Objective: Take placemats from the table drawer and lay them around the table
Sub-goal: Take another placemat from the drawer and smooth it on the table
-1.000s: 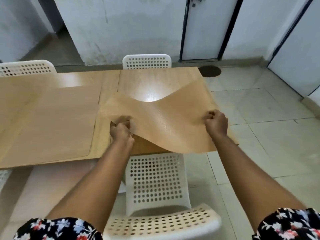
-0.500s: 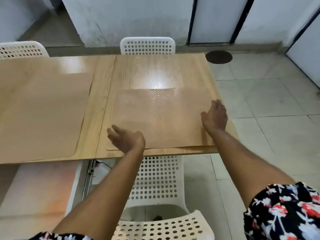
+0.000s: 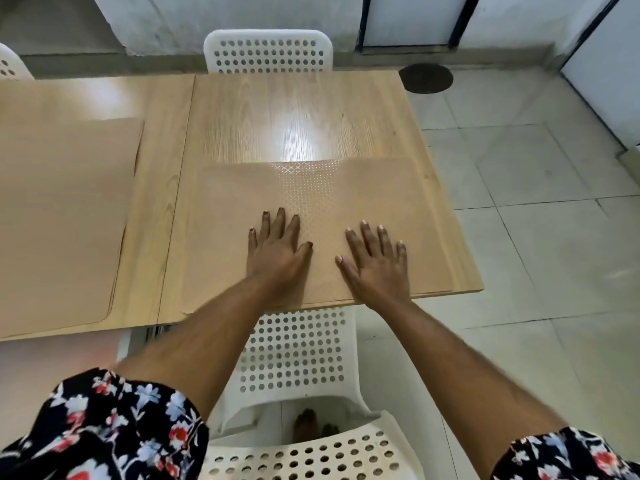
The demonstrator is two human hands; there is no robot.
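left hand [image 3: 277,249] — flat, fingers spread, pressing placemat [image 3: 398,202] | right hand [image 3: 375,261] — same, at its 3 o'clock | placemat flat on wooden table [image 3: 294,109], near edge | second placemat [image 3: 62,216] at 9 o'clock

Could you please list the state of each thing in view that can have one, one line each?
Right placemat: lying flat at the table's near edge, both palms on it.
Left placemat: lying flat, untouched.
Left hand: open, fingers spread, pressing down.
Right hand: open, fingers spread, pressing down.
Near chair: pushed partly under the table, unoccupied.
Far chair: against the far edge, unoccupied.
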